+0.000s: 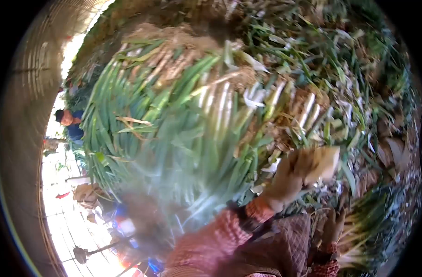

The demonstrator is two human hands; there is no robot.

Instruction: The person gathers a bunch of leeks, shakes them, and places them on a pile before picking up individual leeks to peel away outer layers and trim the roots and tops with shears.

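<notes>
My left hand (296, 175), in a pale glove, reaches over the leafy litter beside the green-and-white stalks. Motion smears its fingers, and I cannot make out whether it holds anything. Lower right, my right hand (333, 226), also gloved, is beside a bunch of green stalks (358, 237) with pale root ends; its visible fingertips point up and stand apart. A broad layer of long green stalks (178, 111) fills the middle, with pale ends and soil-covered roots toward the top.
Loose leaves and trimmings (344, 92) cover the ground at the upper right. At the left edge is another person (71, 122) in dark clothing. A curved ribbed wall (24, 138) runs down the left. A checkered cloth (291, 235) covers my lap.
</notes>
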